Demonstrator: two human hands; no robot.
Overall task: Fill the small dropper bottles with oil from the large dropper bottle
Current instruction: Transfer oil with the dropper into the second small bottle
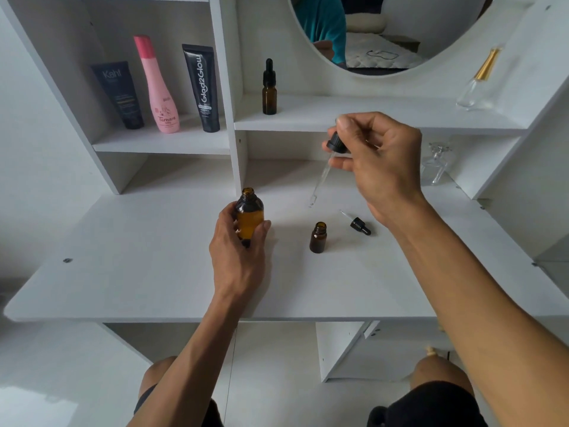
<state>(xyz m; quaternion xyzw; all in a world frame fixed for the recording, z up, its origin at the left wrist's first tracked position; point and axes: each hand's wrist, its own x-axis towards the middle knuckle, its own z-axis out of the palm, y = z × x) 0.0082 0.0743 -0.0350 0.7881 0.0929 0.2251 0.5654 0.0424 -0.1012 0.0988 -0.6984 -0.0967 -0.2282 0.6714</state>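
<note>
On the white desk (154,272), the left hand (237,251) grips the large amber bottle (249,215), which stands upright with its neck uncapped and shows oil through most of its body. Above and to the right, the right hand (372,161) pinches the black cap of the large dropper (326,163), whose glass tube slants down and leftward, its tip in the air between the large bottle and the small open bottle (318,238). That small bottle stands upright near the middle of the desk, with its own dropper cap (358,224) lying on its side just beside it. A second small bottle (269,87), capped, stands on the shelf (369,118) behind. Whether the glass tube holds oil cannot be told. The step in hand appears to be the transfer between large and small bottle. If the tube is loaded, the next move calls for centring its tip over the narrow mouth of the small bottle and squeezing the bulb gently; if not, for dipping it back into the large bottle.
</note>
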